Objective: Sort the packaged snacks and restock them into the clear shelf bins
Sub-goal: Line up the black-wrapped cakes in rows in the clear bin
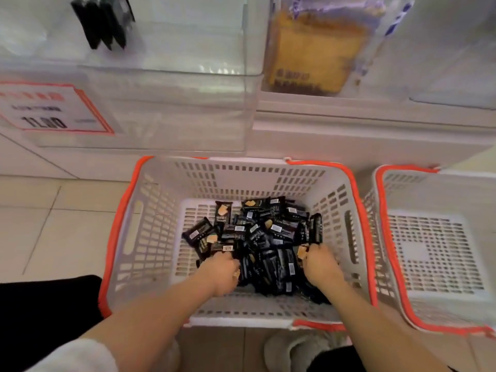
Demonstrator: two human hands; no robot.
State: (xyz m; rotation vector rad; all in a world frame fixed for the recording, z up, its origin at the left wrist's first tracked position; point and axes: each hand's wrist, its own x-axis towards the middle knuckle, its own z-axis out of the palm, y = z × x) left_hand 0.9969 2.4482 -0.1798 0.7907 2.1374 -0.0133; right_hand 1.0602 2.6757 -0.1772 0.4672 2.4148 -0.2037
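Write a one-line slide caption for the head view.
Both hands, left and right, gather black snack packets in an orange-rimmed basket below clear shelf bins.

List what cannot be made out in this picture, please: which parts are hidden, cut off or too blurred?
- Head view: the fingertips of the left hand and right hand are buried among the black snack packets, so each grip is unclear.
- The packets' print is too small.
- The price sign is blurred.
- The second basket is cut off by the right edge.
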